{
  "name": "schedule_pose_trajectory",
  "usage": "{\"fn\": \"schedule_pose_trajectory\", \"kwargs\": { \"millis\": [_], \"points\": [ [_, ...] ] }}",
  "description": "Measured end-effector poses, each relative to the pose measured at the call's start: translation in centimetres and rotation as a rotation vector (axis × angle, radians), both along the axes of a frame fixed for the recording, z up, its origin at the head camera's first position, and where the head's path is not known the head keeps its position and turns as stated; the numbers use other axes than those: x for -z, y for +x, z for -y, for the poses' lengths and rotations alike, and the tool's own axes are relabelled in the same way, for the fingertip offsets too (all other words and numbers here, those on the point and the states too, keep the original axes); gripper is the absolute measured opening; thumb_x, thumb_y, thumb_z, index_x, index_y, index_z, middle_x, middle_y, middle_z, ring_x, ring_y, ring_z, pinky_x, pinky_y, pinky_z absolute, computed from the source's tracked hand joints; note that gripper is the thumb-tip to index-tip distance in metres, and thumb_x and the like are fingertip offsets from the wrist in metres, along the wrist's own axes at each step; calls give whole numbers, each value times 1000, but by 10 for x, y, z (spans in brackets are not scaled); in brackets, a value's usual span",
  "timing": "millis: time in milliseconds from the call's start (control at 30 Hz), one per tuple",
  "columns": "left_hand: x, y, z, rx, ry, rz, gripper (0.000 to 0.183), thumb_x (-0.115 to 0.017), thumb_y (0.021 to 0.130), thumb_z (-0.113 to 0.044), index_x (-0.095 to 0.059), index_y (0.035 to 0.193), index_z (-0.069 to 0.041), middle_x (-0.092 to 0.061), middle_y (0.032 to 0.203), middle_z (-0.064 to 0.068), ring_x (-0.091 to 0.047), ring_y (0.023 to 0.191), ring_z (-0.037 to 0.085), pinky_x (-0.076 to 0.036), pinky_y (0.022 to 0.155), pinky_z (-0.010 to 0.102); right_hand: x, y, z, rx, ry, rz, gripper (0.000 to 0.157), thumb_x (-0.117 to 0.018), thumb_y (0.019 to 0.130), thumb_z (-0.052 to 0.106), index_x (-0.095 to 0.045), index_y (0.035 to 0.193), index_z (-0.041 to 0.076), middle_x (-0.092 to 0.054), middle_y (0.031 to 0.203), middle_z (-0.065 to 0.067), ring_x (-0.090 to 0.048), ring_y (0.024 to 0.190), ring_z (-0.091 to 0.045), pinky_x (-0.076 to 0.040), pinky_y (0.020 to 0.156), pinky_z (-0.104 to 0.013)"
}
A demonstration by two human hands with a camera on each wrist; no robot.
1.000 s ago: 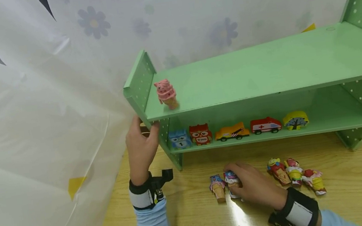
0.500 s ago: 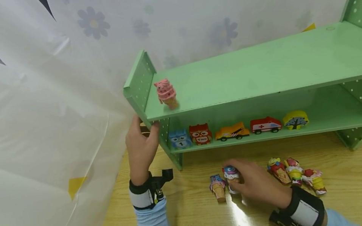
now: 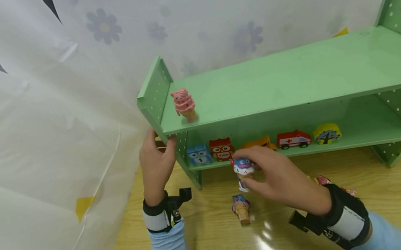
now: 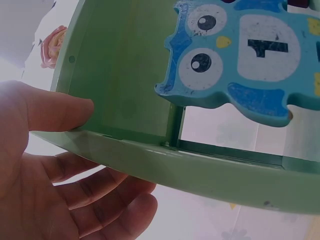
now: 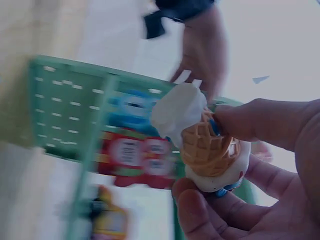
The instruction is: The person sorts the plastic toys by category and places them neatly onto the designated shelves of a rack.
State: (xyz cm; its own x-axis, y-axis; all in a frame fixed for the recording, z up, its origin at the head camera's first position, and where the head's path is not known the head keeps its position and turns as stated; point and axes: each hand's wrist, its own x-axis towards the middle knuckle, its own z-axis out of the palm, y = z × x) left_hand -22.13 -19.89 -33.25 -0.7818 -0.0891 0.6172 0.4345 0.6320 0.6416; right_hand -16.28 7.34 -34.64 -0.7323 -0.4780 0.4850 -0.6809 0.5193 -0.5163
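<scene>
In the head view my right hand (image 3: 281, 179) pinches a toy ice cream cone (image 3: 244, 172) with a blue face and white icing, lifted in front of the lower shelf. The right wrist view shows its waffle cone (image 5: 207, 150) between thumb and fingers. My left hand (image 3: 157, 164) grips the left side panel of the green shelf (image 3: 293, 75), thumb inside and fingers outside. A blue owl block (image 4: 240, 55) marked 1 stands near that thumb. A pink pig ice cream cone (image 3: 184, 104) stands at the left end of the top shelf. Another ice cream cone toy (image 3: 241, 209) lies on the table.
On the lower shelf stand a red owl block (image 3: 221, 149), an orange tow truck (image 3: 260, 143) partly behind my right hand, a red ambulance (image 3: 293, 139) and a yellow tree block (image 3: 327, 133). More cone toys (image 3: 322, 180) lie mostly hidden behind the right wrist.
My right hand has picked up the blue-faced ice cream cone from the table and raised it up and slightly left toward the shelf. The left hand stays on the side panel.
</scene>
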Motion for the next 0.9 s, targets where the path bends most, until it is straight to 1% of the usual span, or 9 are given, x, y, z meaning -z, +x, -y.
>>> {"fn": "schedule_pose_trajectory", "kwargs": {
  "millis": [200, 333, 500, 567, 667, 800, 900],
  "points": [
    [2, 0, 0, -11, -23, -4, 38, -58, 93, -26, -54, 128, -11, -65, 106, 12, -65, 83, 23, -60, 68, 40, -47, -4, 10, -46, -29, -130, 51, -75, 82, 18, -54, 128, 11, -61, 116, -4, -58, 97, -12, -55, 72, -31],
    [2, 0, 0, -15, -23, -6, 38, -59, 93, -28, -54, 127, -11, -65, 107, 11, -65, 84, 22, -60, 68, 40, -76, -6, 14, -55, -37, -212, 55, -75, 81, 15, -52, 130, 8, -61, 114, -7, -59, 92, -13, -55, 70, -31],
    [1, 0, 0, -22, -24, -2, 38, -59, 93, -27, -55, 127, -12, -65, 109, 10, -65, 86, 22, -59, 69, 40, -107, -14, 15, -42, -50, -241, 64, -75, 80, 10, -45, 136, 4, -60, 116, -12, -59, 90, -17, -55, 73, -33],
    [0, 0, 0, -21, -26, -1, 37, -58, 93, -27, -55, 127, -12, -64, 109, 10, -64, 87, 22, -59, 69, 40, -115, -20, 16, -33, -55, -249, 64, -75, 80, 9, -44, 137, 3, -60, 116, -13, -59, 91, -19, -55, 76, -34],
    [0, 0, 0, -19, -27, -2, 36, -59, 93, -27, -55, 125, -11, -64, 107, 10, -64, 87, 21, -59, 69, 39, -121, -32, 17, -29, -61, -276, 61, -74, 81, 7, -45, 135, 2, -59, 117, -15, -59, 92, -21, -55, 78, -36],
    [1, 1, 0, -23, -27, -6, 35, -58, 93, -27, -56, 124, -12, -64, 107, 10, -63, 86, 20, -59, 68, 38, -122, -46, 19, -33, -80, -303, 58, -72, 81, 2, -48, 133, 1, -58, 119, -17, -58, 93, -23, -54, 77, -37],
    [1, 1, 0, -23, -28, -15, 35, -58, 93, -27, -55, 125, -13, -64, 107, 10, -63, 86, 20, -59, 67, 37, -120, -54, 22, -15, -93, -304, 57, -72, 81, 2, -48, 133, 1, -59, 118, -17, -58, 92, -23, -54, 76, -38]
  ]
}}
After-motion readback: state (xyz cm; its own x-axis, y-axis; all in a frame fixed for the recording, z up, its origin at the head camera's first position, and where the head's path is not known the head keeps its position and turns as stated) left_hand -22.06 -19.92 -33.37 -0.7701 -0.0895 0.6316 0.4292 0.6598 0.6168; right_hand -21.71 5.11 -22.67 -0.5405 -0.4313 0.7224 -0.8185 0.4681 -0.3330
